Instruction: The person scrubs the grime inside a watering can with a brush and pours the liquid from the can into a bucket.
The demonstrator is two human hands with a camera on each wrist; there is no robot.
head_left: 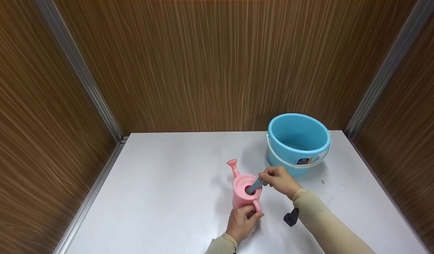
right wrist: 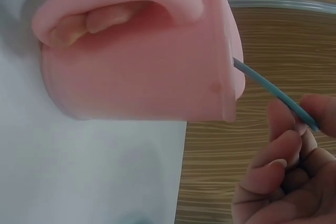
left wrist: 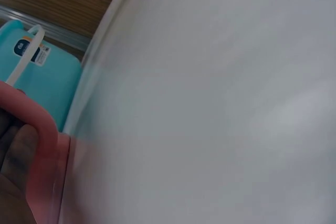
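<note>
A pink watering can [head_left: 239, 201] stands upright on the white table, its spout pointing away from the person. My left hand [head_left: 240, 223] grips the can's handle [left wrist: 39, 129], fingers curled through the loop in the right wrist view. Between thumb and fingers, my right hand [head_left: 281, 180] pinches a thin, flat blue-grey strip [right wrist: 274, 91], perhaps a tool's handle. The strip slants down into the round opening on top of the can. Its lower end is hidden inside, so its exact kind cannot be told.
A light blue bucket [head_left: 282, 150] with a white handle stands at the back right, behind the right hand. The white table [head_left: 160, 197] is bordered by wood-grain panels [head_left: 217, 67] at the back and sides. A black piece [head_left: 291, 217] hangs by the right wrist.
</note>
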